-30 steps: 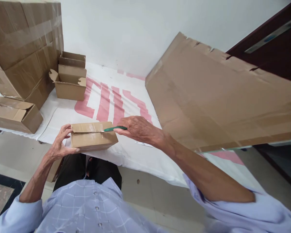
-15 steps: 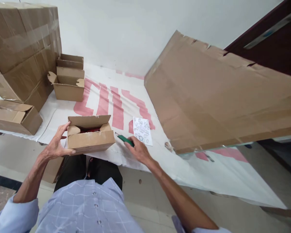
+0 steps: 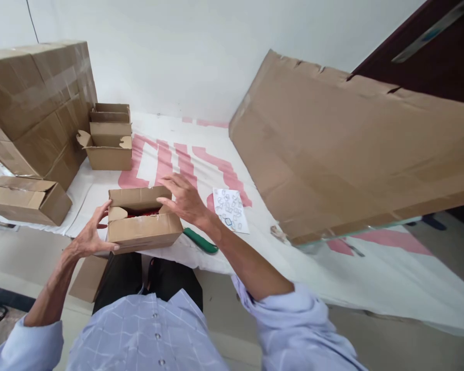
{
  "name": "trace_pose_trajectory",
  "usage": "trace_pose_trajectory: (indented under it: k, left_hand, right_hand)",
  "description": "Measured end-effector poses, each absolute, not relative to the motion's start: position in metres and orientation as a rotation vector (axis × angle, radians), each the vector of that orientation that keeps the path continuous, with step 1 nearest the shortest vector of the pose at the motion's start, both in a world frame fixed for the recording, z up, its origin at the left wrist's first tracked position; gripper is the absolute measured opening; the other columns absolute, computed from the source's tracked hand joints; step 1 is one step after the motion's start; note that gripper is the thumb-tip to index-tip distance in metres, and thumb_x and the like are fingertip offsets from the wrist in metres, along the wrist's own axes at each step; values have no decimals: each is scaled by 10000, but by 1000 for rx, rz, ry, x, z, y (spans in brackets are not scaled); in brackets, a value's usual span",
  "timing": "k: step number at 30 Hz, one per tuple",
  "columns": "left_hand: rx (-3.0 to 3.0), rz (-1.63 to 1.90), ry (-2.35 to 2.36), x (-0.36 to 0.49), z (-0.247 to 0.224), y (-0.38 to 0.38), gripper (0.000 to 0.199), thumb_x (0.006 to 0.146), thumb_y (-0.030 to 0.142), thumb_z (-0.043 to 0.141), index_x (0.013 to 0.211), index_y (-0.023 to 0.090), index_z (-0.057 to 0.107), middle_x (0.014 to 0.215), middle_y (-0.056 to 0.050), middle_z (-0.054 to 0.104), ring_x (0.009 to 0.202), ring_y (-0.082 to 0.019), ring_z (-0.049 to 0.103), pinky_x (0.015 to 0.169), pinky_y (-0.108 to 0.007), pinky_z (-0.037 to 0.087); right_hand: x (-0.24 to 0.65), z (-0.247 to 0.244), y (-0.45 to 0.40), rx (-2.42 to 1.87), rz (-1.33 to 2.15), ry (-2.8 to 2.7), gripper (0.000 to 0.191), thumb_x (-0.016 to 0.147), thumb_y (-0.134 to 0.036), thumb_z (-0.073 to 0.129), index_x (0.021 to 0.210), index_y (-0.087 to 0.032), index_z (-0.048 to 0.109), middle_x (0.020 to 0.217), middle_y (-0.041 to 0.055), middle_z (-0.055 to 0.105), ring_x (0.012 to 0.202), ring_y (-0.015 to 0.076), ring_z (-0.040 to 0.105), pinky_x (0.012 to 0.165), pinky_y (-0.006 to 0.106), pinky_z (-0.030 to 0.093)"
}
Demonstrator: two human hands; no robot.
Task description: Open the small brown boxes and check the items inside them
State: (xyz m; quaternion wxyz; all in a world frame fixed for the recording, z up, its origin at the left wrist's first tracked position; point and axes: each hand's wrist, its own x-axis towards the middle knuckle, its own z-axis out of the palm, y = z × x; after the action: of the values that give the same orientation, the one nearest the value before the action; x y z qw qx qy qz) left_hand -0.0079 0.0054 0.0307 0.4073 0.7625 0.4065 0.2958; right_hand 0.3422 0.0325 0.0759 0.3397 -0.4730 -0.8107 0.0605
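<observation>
Cardboard box (image 3: 145, 230) (lid (image 3: 133, 196) raised), left fingers (image 3: 102, 210) clasped round one end, right fingers (image 3: 179, 183) spread at the other.

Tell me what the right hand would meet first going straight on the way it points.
Probably the raised back flap of the open box, close by the thumb of the right hand; depth is unclear, so it might pass above.

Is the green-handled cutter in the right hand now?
No, the cutter lies on the table while the right hand is at the box.
</observation>
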Motion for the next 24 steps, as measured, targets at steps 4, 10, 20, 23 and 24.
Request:
trace_pose_trajectory:
  k: [4, 10, 20, 23, 24]
  left_hand:
    - [1941, 712, 1037, -13, 31, 4, 1299, 683, 591, 981, 1738, 368, 257, 1741, -216, 341, 1542, -477, 480, 1108, -633, 569]
    - [1861, 824, 1070, -3, 34, 14, 978, 771, 718, 864, 1587, 315, 507, 1642, -181, 515, 1532, -439, 507, 1199, -641, 483]
    - [1874, 1247, 1272, 45, 36, 28, 426, 810, 522, 836, 1107, 233, 735, 1264, -85, 683, 1159, -284, 694, 1054, -476, 591]
    - [1953, 1247, 1229, 42, 43, 23, 394, 822, 527, 841, 1074, 244, 732, 1227, -73, 679, 1160, -286, 694, 1056, -479, 608]
    - [1973, 1244, 1232, 41, 45, 22, 382, 835, 532, 834, 1072, 251, 730, 1232, -70, 673, 1163, -287, 693, 1066, -486, 608]
  right_hand:
    - [325, 78, 66, -1169, 343, -2174, 160, 956, -202, 691, 1078, -210, 795, 1135, 112, 777, 1058, 269, 707, 978, 422, 555]
    - [325, 78, 70, -1110, 628, -1988, 194, 934, -300, 629, 827, -204, 759, 901, 68, 775, 831, 202, 666, 833, 345, 510]
    - [338, 92, 79, -1257, 1289, -1714, 317, 705, -473, 777, 662, -168, 701, 641, -17, 605, 632, 118, 470, 595, 279, 330]
    - [340, 93, 80, -1259, 1545, -1572, 340, 664, -469, 860, 682, -164, 713, 648, -15, 638, 629, 114, 495, 574, 269, 327]
    - [339, 92, 80, -1237, 1589, -1523, 357, 660, -475, 886, 683, -163, 714, 653, -15, 646, 639, 116, 509, 576, 267, 338]
